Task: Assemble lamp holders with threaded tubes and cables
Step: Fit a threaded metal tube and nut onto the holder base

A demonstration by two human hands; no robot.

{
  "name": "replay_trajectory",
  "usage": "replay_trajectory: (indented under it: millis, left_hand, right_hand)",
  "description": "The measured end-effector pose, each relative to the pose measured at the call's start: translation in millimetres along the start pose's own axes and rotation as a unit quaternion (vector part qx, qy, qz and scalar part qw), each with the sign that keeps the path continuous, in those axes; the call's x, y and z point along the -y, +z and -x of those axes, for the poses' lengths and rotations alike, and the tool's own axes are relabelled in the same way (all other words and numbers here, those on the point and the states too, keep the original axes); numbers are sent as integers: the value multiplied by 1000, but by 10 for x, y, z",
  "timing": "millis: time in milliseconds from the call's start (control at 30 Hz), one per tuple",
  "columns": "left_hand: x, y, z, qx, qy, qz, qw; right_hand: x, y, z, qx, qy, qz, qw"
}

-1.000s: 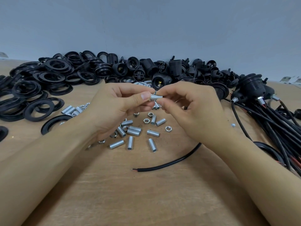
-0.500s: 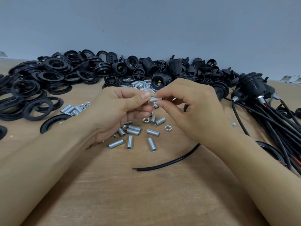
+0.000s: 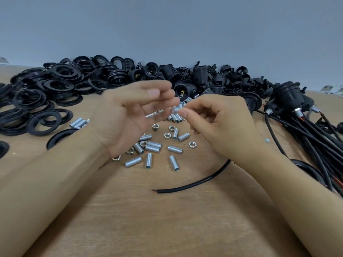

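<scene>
My right hand (image 3: 219,125) pinches a small silver threaded tube (image 3: 175,114) between thumb and forefinger, above the table. My left hand (image 3: 130,115) is just left of it, blurred by motion, with its palm turned towards the tube and its fingers loosely spread, apart from the tube. Several loose threaded tubes (image 3: 154,146) and hex nuts (image 3: 192,144) lie scattered on the wooden table (image 3: 167,219) below both hands. A loose black cable (image 3: 194,184) with a bared end lies in front of the tubes. Black lamp holders (image 3: 183,89) are heaped behind my hands.
A large pile of black threaded rings (image 3: 46,93) covers the left of the table. At the right lies a bundle of holders fitted with cables (image 3: 306,127). A grey wall (image 3: 185,34) closes the back.
My left hand has let go of the tube and opened, drawing back to the left. My right hand keeps the tube pinched and has dropped slightly.
</scene>
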State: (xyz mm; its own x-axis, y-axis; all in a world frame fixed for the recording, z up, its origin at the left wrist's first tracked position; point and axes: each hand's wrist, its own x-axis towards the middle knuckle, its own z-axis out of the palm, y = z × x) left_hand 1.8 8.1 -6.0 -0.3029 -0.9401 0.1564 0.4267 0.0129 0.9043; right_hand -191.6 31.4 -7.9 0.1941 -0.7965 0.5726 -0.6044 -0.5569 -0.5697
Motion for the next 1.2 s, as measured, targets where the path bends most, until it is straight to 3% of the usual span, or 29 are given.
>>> replay_trajectory:
  millis: [67, 200, 367, 733, 867, 1000, 1067, 1133, 1200]
  left_hand:
    - [-54, -15, 5, -12, 4, 61, 998]
    - [-53, 6, 32, -11, 1, -3, 1000]
    - [-74, 27, 30, -73, 31, 36, 996]
    - [-55, 52, 45, -29, 29, -5, 999]
    - [-58, 26, 29, -50, 50, 13, 997]
    - [-28, 7, 19, -26, 20, -20, 999]
    - [-10, 40, 7, -31, 29, -50, 998]
    - [39, 54, -16, -83, 73, -151, 982]
    - [110, 3, -28, -137, 135, -339, 921]
  right_hand:
    - [-6, -1, 3, -4, 7, -4, 1000]
    - [-10, 3, -7, -2, 11, -31, 999]
    - [-4, 23, 0, 12, 16, -64, 998]
    - [-58, 10, -12, -1, 48, -61, 997]
    - [-51, 13, -12, 3, 55, -56, 997]
    - [-38, 19, -16, 8, 57, -59, 997]
    - [-36, 25, -12, 9, 59, -48, 997]
    - [-54, 24, -21, -5, 64, -1, 998]
    - [-109, -13, -59, -58, 88, 44, 993]
